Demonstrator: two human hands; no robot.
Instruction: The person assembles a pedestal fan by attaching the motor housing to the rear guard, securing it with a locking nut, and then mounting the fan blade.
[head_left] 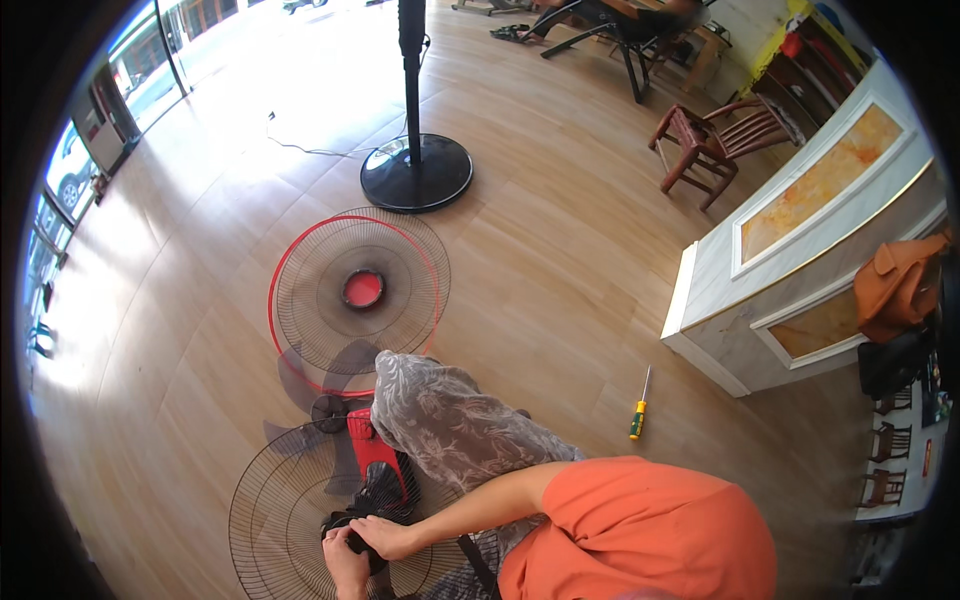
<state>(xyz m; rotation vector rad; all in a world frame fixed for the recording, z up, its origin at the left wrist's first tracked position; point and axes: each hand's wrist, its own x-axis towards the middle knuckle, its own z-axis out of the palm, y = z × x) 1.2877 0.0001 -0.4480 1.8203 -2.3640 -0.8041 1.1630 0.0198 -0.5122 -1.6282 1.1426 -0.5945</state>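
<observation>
Low in the view, my left hand [346, 566] and my right hand [388, 537] meet at the black middle part [372, 510] of a wire fan grille [262, 500]. The fingers of both are curled against that part, and its underside is hidden by them. Just beyond lies a red and black fan piece [376, 462], next to grey see-through fan blades [345, 462]. Farther off, a second wire grille [400, 240] with a red ring [272, 290] and a red round centre [366, 289] rests on the floor.
A black fan stand [415, 180] with an upright pole stands ahead, its cord trailing left. A yellow and green screwdriver [637, 420] lies to the right. Beyond it are a white panelled counter [720, 300] and a wooden chair [700, 145]. My leg [450, 410] rises beside the fan parts.
</observation>
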